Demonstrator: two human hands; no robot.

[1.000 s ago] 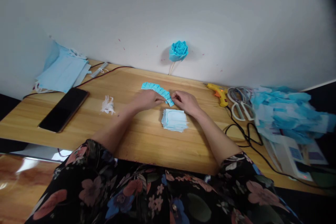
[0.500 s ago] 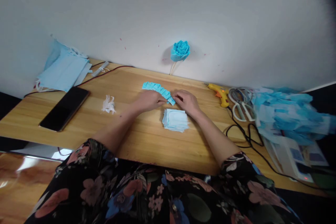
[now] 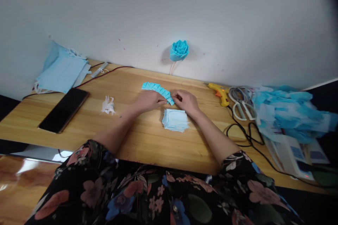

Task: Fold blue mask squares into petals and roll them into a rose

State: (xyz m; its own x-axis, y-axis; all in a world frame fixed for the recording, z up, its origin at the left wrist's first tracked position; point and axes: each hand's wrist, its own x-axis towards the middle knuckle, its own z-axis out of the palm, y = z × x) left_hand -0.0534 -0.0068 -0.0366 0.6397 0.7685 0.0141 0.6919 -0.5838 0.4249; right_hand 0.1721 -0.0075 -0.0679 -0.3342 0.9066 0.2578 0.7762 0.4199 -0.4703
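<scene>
A curved row of folded bright-blue fabric pieces (image 3: 158,88) lies on the wooden table, overlapping one another. At its lower right end my left hand (image 3: 151,100) is closed, thumb and fingertips on the near edge. My right hand (image 3: 187,101) pinches the tip of the same end from the right, its fingers curled. The fingertips partly hide this end. Just below the hands sits a stack of pale-blue fabric squares (image 3: 175,119). A blue fabric flower (image 3: 179,50) on thin sticks leans against the wall beyond.
To the left are face masks (image 3: 64,70), a phone (image 3: 64,110) and white scraps (image 3: 108,105). On the right lie a yellow glue gun (image 3: 221,93), white-handled scissors (image 3: 243,111), a black cable (image 3: 249,139), a heap of blue fabric (image 3: 287,112) and a white power strip (image 3: 294,156).
Both hands stay at the right end of the blue row, with only slight finger movement. The view shifts a little; nothing else has visibly moved.
</scene>
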